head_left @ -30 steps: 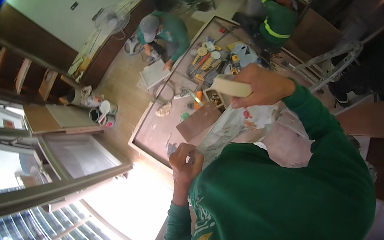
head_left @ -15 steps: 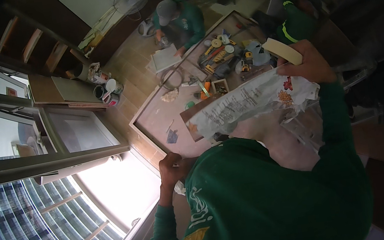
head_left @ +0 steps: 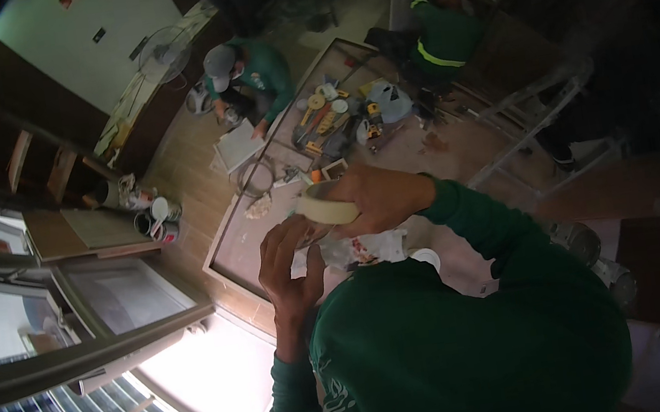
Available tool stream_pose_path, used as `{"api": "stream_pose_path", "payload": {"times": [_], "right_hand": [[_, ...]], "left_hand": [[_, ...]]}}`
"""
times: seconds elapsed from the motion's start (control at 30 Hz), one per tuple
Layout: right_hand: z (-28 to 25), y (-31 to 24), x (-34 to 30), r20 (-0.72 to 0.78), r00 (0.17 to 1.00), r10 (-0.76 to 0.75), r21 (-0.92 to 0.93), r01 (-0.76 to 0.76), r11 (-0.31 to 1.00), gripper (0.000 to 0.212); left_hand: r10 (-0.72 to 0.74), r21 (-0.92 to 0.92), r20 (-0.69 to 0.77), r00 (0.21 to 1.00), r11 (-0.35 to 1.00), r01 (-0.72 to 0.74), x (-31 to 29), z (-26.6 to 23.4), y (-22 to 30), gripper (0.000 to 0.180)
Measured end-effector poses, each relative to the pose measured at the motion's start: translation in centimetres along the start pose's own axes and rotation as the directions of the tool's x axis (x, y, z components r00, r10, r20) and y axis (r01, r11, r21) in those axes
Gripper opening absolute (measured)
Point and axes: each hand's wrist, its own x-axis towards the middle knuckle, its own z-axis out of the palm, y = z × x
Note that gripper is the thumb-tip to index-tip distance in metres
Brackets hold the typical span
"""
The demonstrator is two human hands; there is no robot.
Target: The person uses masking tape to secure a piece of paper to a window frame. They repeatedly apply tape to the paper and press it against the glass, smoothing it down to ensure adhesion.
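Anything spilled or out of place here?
Mildly: beyond the right hand, which holds the tape roll, a reddish-brown patch marks the paler work surface; stain or debris, I can't tell. Tools also lie jumbled nearby.

white lettering (head_left: 336,397) on green shirt (head_left: 467,338), partly hidden, unreadable

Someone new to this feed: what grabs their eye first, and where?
Probably the green sweatshirt filling the lower middle. Just above it, the right hand holds a pale roll, with the left hand raised close beside it. At lower left, a bright white surface glares.
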Motion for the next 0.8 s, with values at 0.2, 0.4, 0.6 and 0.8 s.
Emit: {"api": "stream_pose_path", "payload": {"times": [0.2, 0.4, 0.6, 0.8], "right_hand": [[0.1, 0.9, -2.4, -0.072, 0.984, 0.162, 0.03, -0.16, 0.987, 0.037], [0.4, -0.9, -3.3, -0.142, 0.972, 0.189, 0.02, -0.188, 0.982, 0.029], [0.7, -0.8, -3.8, -0.188, 0.977, 0.103, -0.182, -0.137, 0.974, 0.028], [-1.1, -1.7, -4.2, -0.213, 0.953, 0.218, -0.111, -0.245, 0.963, 0.026]], "left_hand": [[-0.213, -0.185, 0.117, 0.97, 0.955, 0.232, -1.1, 1.6, -0.3, 0.012], [-0.202, -0.171, 0.157, 0.967, 0.958, 0.228, -2.0, 2.6, -1.2, 0.013], [-0.215, -0.166, 0.144, 0.966, 0.957, 0.237, -3.0, 2.7, -1.5, 0.006], [-0.371, -0.082, 0.124, 0.92, 0.921, 0.382, -8.0, 1.8, -5.5, 0.007]]}}
